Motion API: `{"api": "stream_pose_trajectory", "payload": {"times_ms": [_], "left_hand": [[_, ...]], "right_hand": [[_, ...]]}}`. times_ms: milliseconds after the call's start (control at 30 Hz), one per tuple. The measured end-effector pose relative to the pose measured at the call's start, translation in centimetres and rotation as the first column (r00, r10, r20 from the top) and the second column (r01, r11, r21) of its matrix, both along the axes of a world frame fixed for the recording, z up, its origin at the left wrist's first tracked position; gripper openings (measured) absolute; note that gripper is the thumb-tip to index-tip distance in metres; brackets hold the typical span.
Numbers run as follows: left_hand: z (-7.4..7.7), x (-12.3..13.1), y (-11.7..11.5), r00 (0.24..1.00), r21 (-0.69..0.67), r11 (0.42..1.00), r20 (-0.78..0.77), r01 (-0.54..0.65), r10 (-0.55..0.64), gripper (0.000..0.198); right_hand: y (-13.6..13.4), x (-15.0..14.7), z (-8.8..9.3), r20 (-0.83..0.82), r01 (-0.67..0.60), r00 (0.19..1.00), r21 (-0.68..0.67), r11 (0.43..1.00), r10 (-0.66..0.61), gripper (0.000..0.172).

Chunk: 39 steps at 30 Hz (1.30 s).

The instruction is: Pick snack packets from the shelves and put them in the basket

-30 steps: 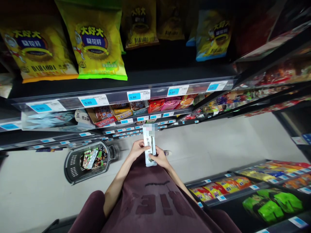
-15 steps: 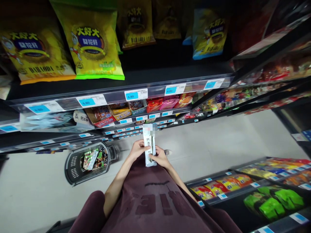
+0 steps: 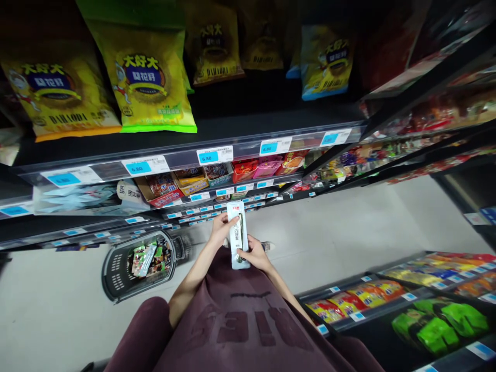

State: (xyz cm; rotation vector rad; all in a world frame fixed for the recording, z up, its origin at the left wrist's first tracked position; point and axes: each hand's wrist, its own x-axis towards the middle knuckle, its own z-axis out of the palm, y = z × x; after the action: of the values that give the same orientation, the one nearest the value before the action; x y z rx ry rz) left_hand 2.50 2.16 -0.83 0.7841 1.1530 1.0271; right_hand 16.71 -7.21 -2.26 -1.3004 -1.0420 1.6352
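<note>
A slim, pale blue-white snack packet [image 3: 237, 235] with dark printing stands lengthwise in front of my shirt. On its left edge, near the top, my left hand [image 3: 221, 227] pinches it with the thumb across the front. Lower down, my right hand [image 3: 253, 253] grips the opposite edge, thumb also on the front. Both hands are closed on the same packet, and their other fingers are partly hidden behind it. A dark shopping basket [image 3: 112, 268] sits on the floor to the left, with several packets inside, a light blue one [image 3: 146, 259] on top.
Ahead, a dark shelf [image 3: 248, 116] carries yellow snack bags [image 3: 145, 88] above a row of price tags. Boxed snacks [image 3: 246, 169] fill the shelf below. At the lower right, another shelf holds red-yellow packs [image 3: 364, 297] and green packs [image 3: 437, 333]. Pale floor [image 3: 329, 222] runs between.
My left hand has slid up along the packet toward its top end. The packet's front now faces me more fully. My right hand stays at the lower edge.
</note>
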Motion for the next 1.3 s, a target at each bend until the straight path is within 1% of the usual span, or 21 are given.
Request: {"api": "stream_pose_trajectory", "payload": {"times_ms": [167, 333, 533, 767, 833, 900, 967, 1000, 1100, 1133, 1200, 1267, 1300], "left_hand": [[0.1, 0.1, -0.1, 0.999, -0.030, 0.999, -0.015, -0.041, 0.040, 0.038], [0.4, 0.0, -0.3, 0.998, -0.013, 0.998, -0.024, -0.059, 0.059, 0.036], [-0.2, -0.3, -0.6, 0.994, -0.004, 0.995, -0.026, -0.103, 0.103, 0.034], [-0.7, -0.5, -1.0, 0.991, -0.048, 0.991, 0.032, -0.127, 0.129, 0.031], [-0.8, -0.6, -1.1, 0.989, -0.056, 0.989, 0.046, -0.136, 0.139, 0.031], [-0.8, -0.7, -1.0, 0.981, -0.083, 0.985, 0.111, -0.151, 0.160, 0.033], [-0.7, -0.8, -1.0, 0.955, -0.138, 0.976, 0.223, -0.167, 0.195, 0.035], [-0.8, -1.0, -0.9, 0.937, -0.169, 0.970, 0.276, -0.172, 0.214, 0.036], [-0.8, -1.5, -0.8, 0.857, -0.263, 0.948, 0.432, -0.178, 0.281, 0.030], [-0.9, -1.8, -0.8, 0.812, -0.287, 0.941, 0.497, -0.178, 0.305, 0.025], [-0.9, -2.3, -0.8, 0.691, -0.330, 0.930, 0.634, -0.164, 0.347, 0.018], [-0.7, -2.9, -0.9, 0.601, -0.347, 0.924, 0.709, -0.159, 0.369, 0.016], [-0.6, -3.2, -1.0, 0.579, -0.351, 0.922, 0.723, -0.162, 0.377, 0.016]], "right_hand": [[0.0, 0.1, -0.1, 0.021, -0.006, 1.000, 0.001, 1.000, 0.006, 0.031], [0.0, -0.1, -0.2, 0.040, -0.015, 0.999, -0.011, 1.000, 0.015, 0.032], [0.0, -0.3, -0.1, 0.046, -0.023, 0.999, -0.010, 1.000, 0.023, 0.031], [0.0, -0.4, 0.1, 0.062, -0.048, 0.997, -0.009, 0.999, 0.048, 0.027], [0.0, -0.4, 0.1, 0.060, -0.049, 0.997, -0.012, 0.999, 0.050, 0.029], [0.2, -0.2, 0.3, 0.056, -0.050, 0.997, -0.018, 0.999, 0.050, 0.034], [0.3, 0.1, 0.7, 0.047, -0.079, 0.996, -0.014, 0.997, 0.079, 0.040], [0.3, 0.3, 1.0, 0.032, -0.113, 0.993, -0.006, 0.994, 0.113, 0.042], [0.2, 0.7, 1.6, -0.107, -0.276, 0.955, 0.015, 0.961, 0.276, 0.049], [0.1, 0.7, 1.7, -0.169, -0.329, 0.930, 0.018, 0.944, 0.327, 0.050], [0.0, 0.6, 1.7, -0.250, -0.401, 0.886, 0.013, 0.916, 0.391, 0.050], [-0.1, 0.5, 1.6, -0.235, -0.423, 0.881, -0.006, 0.906, 0.410, 0.045], [-0.2, 0.4, 1.5, -0.206, -0.424, 0.888, -0.018, 0.905, 0.412, 0.043]]}}
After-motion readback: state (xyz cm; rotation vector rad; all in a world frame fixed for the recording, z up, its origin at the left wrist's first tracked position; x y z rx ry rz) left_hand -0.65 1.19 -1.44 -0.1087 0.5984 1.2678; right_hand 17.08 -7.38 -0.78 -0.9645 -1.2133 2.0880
